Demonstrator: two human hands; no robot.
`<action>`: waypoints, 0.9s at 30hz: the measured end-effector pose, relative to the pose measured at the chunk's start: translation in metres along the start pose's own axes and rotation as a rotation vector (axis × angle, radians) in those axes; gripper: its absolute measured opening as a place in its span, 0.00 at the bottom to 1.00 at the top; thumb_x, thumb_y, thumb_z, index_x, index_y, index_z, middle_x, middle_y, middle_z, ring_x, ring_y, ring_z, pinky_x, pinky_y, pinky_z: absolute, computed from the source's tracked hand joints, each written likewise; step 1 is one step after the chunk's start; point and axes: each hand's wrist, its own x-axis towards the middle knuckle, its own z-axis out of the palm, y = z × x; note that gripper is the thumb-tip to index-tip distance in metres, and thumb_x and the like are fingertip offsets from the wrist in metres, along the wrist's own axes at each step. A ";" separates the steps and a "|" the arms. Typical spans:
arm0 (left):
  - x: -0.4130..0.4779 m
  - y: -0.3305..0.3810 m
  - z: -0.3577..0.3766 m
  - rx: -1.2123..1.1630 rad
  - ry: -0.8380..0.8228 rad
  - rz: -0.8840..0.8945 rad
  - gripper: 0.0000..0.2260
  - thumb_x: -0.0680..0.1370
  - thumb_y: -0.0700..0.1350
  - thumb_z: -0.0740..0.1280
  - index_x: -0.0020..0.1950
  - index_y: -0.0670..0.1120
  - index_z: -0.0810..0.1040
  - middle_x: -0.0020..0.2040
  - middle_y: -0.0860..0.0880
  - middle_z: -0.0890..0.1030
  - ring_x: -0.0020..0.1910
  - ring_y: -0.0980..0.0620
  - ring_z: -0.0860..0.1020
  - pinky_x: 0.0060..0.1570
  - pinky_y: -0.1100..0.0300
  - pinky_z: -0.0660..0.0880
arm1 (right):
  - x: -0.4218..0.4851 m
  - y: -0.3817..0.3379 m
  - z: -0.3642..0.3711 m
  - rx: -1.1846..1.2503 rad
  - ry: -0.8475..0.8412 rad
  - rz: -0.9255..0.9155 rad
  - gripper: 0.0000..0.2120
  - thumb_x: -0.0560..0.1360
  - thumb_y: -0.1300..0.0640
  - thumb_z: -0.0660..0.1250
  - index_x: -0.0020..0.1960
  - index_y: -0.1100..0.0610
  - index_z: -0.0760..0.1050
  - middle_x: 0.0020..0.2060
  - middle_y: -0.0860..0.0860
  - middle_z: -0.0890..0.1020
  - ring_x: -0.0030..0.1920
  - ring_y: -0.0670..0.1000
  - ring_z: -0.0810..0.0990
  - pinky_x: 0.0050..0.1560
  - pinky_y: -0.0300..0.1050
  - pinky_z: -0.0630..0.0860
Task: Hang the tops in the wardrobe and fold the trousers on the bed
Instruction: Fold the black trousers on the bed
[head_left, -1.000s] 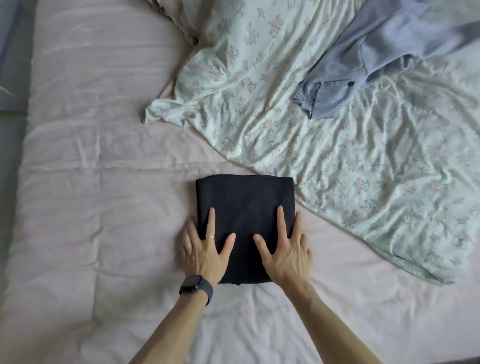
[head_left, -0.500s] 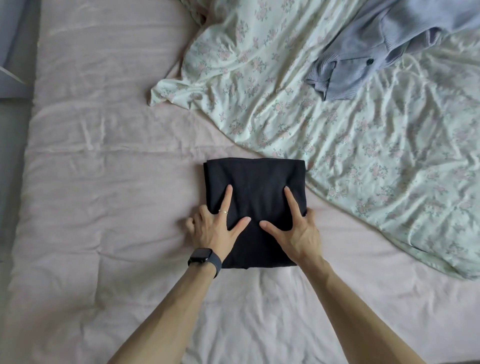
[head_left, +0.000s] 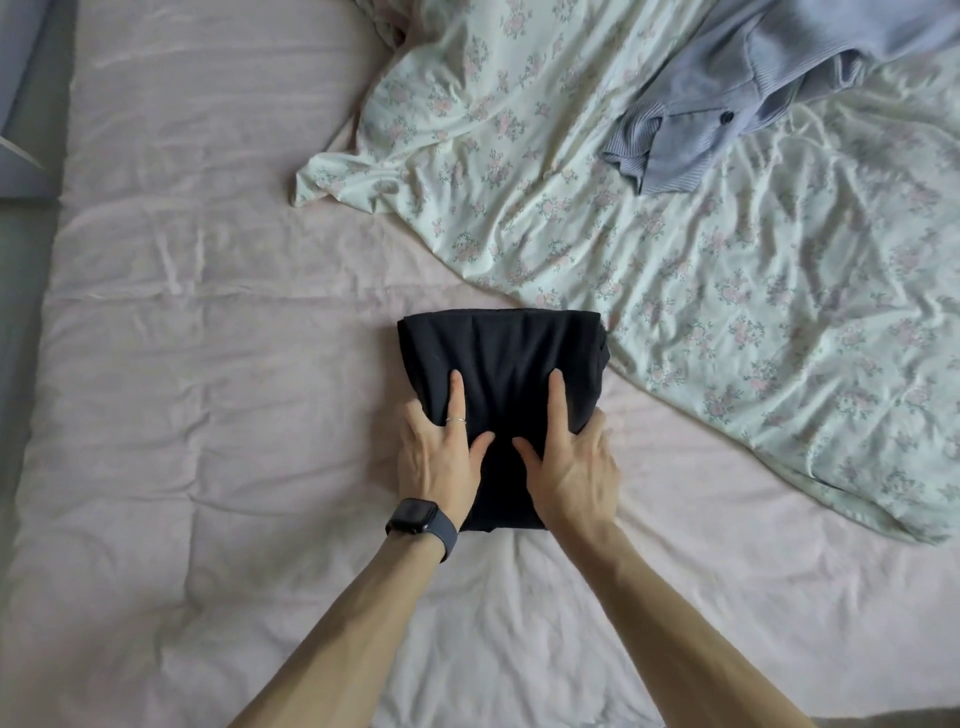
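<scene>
From my end of the feed, most of the view is the pale pink quilted bed cover (head_left: 208, 364), pretty rumpled. Across the upper right lies a crumpled white floral cotton sheet (head_left: 727, 312), and on top of that, far corner, a blue-grey striped button-up top (head_left: 727, 104) in a loose heap (well apart from the hands).

The black folded trousers (head_left: 498, 353) sit mid-bed on the pink cover as a thick rectangular bundle, with the far right corner just touching the floral sheet's edge.

The left hand (head_left: 441, 462) and right hand (head_left: 576, 473) are side by side, thumbs close but not touching. Each grips a side of the bundle, with forefinger and thumb on top and the other fingers curled down round the edge. The cloth puckers between them.

Small stuff: a dark square smartwatch (head_left: 415, 517) on the left wrist and a thin silver ring (head_left: 456, 420) on the left forefinger.
</scene>
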 end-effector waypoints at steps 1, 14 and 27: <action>-0.004 0.004 -0.001 0.034 0.016 0.032 0.38 0.76 0.55 0.72 0.81 0.52 0.58 0.58 0.35 0.68 0.45 0.39 0.73 0.40 0.49 0.77 | -0.005 -0.005 0.003 -0.075 0.035 -0.007 0.42 0.75 0.44 0.72 0.81 0.49 0.54 0.57 0.63 0.75 0.41 0.59 0.78 0.34 0.52 0.77; -0.011 0.026 0.000 0.454 0.012 0.283 0.31 0.70 0.38 0.71 0.73 0.51 0.74 0.58 0.40 0.79 0.39 0.47 0.77 0.29 0.57 0.76 | -0.003 -0.013 0.007 -0.346 -0.028 -0.155 0.36 0.74 0.61 0.63 0.80 0.49 0.58 0.63 0.68 0.73 0.41 0.58 0.76 0.34 0.49 0.76; -0.134 0.026 -0.252 0.436 0.227 0.071 0.35 0.71 0.35 0.68 0.78 0.47 0.65 0.64 0.39 0.73 0.49 0.44 0.77 0.34 0.54 0.78 | -0.098 -0.117 -0.208 -0.074 0.181 -0.395 0.37 0.77 0.52 0.70 0.81 0.46 0.55 0.63 0.66 0.73 0.46 0.60 0.79 0.41 0.53 0.78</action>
